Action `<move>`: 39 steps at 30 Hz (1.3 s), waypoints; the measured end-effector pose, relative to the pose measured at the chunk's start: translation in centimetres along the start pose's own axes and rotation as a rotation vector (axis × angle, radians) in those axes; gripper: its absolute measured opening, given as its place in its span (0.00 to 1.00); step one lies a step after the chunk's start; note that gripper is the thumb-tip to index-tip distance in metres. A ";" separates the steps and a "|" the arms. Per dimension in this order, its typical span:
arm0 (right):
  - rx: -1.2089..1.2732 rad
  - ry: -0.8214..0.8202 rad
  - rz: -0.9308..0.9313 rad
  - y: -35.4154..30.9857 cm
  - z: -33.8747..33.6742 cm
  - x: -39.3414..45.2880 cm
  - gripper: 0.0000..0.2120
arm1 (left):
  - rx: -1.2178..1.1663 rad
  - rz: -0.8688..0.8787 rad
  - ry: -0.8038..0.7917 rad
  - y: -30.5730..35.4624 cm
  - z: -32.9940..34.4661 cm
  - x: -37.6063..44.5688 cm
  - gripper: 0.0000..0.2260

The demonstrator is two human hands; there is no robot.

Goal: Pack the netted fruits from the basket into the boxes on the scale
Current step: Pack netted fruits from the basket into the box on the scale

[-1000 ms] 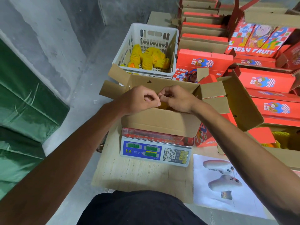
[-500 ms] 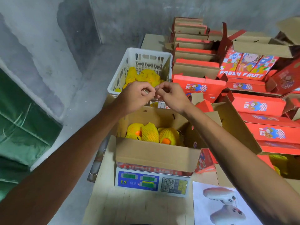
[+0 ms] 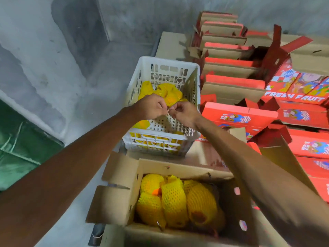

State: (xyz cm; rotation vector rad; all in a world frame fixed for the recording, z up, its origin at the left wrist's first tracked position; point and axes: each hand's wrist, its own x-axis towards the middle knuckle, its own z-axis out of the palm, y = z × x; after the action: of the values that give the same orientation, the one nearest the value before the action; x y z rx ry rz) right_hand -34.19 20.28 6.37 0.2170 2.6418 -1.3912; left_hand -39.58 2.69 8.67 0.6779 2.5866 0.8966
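White basket (image 3: 161, 139), walls cut through with heart and slot pattern. Fruits in basket (image 3: 169, 96) yellow, wrapped in yellow foam net, fine diamond mesh. Fruits in open box (image 3: 175, 200) same yellow mesh, orange skin showing through gaps. Open box (image 3: 114, 205) plain brown cardboard inside (red print on outer flaps). Stacked boxes (image 3: 238, 114) bright red, cartoon print in blue, white, checkered patches. One box panel (image 3: 295, 91) multicoloured, white "FRESH FRUIT" lettering. Wall (image 3: 53, 50) grey, blotchy. Tarp (image 3: 19, 150) green.
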 end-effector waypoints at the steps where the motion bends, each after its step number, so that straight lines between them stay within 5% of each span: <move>1: -0.035 -0.024 0.027 0.4 0.4 1.3 0.04 | 0.015 -0.043 -0.022 -1.2 0.0 1.2 0.06; 5: -0.267 -0.234 0.201 2.2 2.2 5.9 0.11 | 0.141 -0.205 -0.150 -6.6 0.9 5.0 0.24; 8: -0.633 -0.486 0.280 3.8 4.2 7.7 0.30 | 0.282 -0.276 -0.231 -9.7 2.5 6.4 0.33; 13: -0.814 -0.767 0.373 5.9 6.0 9.9 0.29 | 0.478 -0.324 -0.278 -11.6 5.1 7.6 0.27; 19: -0.808 -0.861 0.246 7.1 6.3 10.5 0.36 | 0.653 -0.432 -0.379 -11.1 6.0 8.4 0.23; 25: -0.893 -0.825 0.305 6.7 8.1 9.5 0.26 | 0.827 -0.369 -0.449 -11.4 6.3 8.5 0.15; 35: -0.881 -0.841 0.241 8.0 9.6 9.8 0.31 | 0.872 -0.342 -0.470 -11.8 6.6 9.0 0.23; 39: -0.825 -0.807 0.237 8.3 9.7 9.8 0.42 | 0.856 -0.406 -0.437 -12.3 6.9 9.3 0.28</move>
State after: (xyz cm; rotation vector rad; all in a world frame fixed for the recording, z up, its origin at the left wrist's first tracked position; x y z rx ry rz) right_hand -41.50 17.47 -7.71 -0.1138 2.1400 -0.1516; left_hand -48.36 2.52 -5.78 0.4290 2.4677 -0.4766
